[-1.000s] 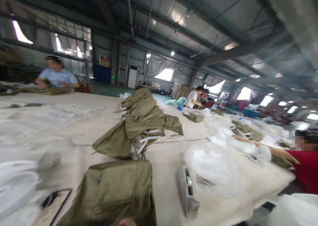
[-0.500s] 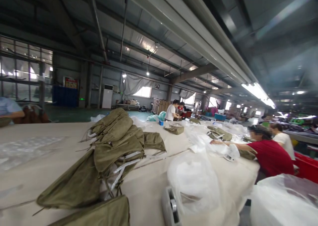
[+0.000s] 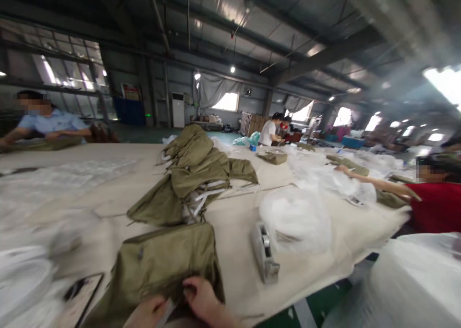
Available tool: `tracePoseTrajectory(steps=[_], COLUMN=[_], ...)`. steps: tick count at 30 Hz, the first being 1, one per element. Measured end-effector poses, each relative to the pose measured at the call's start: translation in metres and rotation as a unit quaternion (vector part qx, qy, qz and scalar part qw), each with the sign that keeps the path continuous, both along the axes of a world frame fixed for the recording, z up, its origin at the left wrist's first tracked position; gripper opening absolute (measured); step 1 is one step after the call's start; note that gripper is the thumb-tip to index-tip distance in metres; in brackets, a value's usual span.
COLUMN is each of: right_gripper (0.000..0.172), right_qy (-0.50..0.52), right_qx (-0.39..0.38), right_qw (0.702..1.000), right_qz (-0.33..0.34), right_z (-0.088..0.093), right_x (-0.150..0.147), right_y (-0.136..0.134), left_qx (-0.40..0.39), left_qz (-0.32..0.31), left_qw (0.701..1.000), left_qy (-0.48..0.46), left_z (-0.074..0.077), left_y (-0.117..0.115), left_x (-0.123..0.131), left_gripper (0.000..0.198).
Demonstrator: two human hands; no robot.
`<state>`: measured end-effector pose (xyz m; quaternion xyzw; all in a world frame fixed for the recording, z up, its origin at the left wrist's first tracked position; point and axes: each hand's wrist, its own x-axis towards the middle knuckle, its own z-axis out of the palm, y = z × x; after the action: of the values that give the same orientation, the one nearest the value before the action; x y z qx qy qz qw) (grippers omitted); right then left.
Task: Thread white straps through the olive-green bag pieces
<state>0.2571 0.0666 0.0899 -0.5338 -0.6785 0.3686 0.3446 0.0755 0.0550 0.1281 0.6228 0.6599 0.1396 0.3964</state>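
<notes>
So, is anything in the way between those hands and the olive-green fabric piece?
Nothing visible stands in the way: the right hand and left hand are both at the near part of the olive-green fabric piece. A small white strip shows between them. The tape dispenser stands off to the right, clear of both.

This is a factory workshop handling cloth goods: metal beams cross a high roof, with lamps beneath. Olive fabric pieces lie heaped on a broad pale surface, near a plastic bag and a tape dispenser. Workers in light blue at far left and red at right sit or stand beside it, above green floor.
</notes>
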Motion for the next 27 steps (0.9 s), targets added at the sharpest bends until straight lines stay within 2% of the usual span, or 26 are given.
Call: tracePoseTrajectory(steps=[3,6,9,12,15,20,27], right_gripper=[0.023,0.028,0.033,0.028,0.026,0.039,0.041], right_qy=[0.049,0.09,0.11,0.104,0.116,0.163,0.117], right_qx=[-0.051,-0.067,-0.076,-0.072,-0.063,-0.1,-0.035], right_qw=[0.997,0.994,0.991,0.991,0.99,0.979,0.992], right_qz=[0.002,0.003,0.019,0.048,0.04,-0.075,-0.04], right_z=[-0.017,-0.02,-0.02,-0.024,-0.032,-0.045,-0.047], right_x=[-0.012,-0.016,-0.019,-0.021,-0.021,-0.02,-0.017], right_y=[-0.011,-0.008,-0.004,-0.005,-0.008,-0.008,-0.005], left_qx=[-0.013,-0.014,0.002,0.008,0.003,0.012,0.021], left_qz=[-0.012,0.0,0.043,0.09,0.094,0.07,0.027], left_qw=[1.0,1.0,0.999,0.996,0.995,0.995,0.996], left_qy=[-0.001,-0.02,-0.012,0.016,0.045,0.065,0.087], left_z=[-0.011,-0.014,-0.021,-0.03,-0.037,-0.038,-0.031], left_y=[-0.022,-0.031,-0.04,-0.046,-0.044,-0.032,-0.012], left_x=[-0.01,-0.007,-0.002,0.0,0.0,0.006,0.02], left_gripper=[0.036,0.039,0.037,0.034,0.034,0.034,0.035])
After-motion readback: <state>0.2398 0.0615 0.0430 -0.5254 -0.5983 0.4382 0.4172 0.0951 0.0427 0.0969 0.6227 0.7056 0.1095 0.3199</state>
